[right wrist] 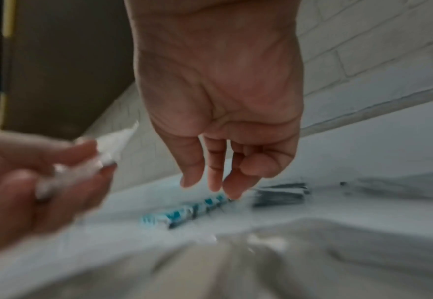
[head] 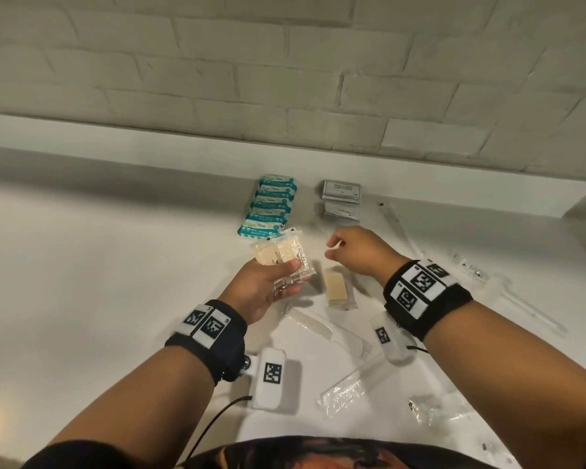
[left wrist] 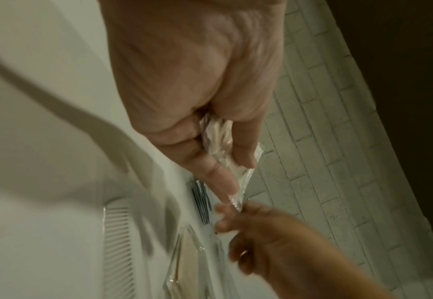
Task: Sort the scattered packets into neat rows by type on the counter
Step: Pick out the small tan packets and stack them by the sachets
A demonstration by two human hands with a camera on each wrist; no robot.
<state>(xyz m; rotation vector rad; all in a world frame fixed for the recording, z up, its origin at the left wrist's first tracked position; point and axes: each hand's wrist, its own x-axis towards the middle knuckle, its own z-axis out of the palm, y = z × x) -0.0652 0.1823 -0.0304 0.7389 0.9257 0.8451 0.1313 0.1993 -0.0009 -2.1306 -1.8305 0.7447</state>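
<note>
My left hand (head: pixel 271 282) grips a small stack of clear packets with beige pads (head: pixel 279 257) above the white counter (head: pixel 115 265); thumb on top, fingers under, as the left wrist view shows on the clear packets (left wrist: pixel 223 141). My right hand (head: pixel 349 252) hovers just right of them with loosely curled fingers (right wrist: pixel 215 178), holding nothing. One more beige packet (head: pixel 337 289) lies on the counter below the right hand. A neat row of teal wipe packets (head: pixel 271 208) and a row of grey sachets (head: pixel 340 198) lie near the back ledge.
A packed white comb (head: pixel 318 324), a wrapped toothbrush (head: pixel 356 384) and other clear-wrapped items (head: pixel 433 407) lie near the front. Long clear packets (head: pixel 400 228) and small items (head: pixel 471 265) sit at the right. A raised ledge (head: pixel 183 154) and brick wall back the counter.
</note>
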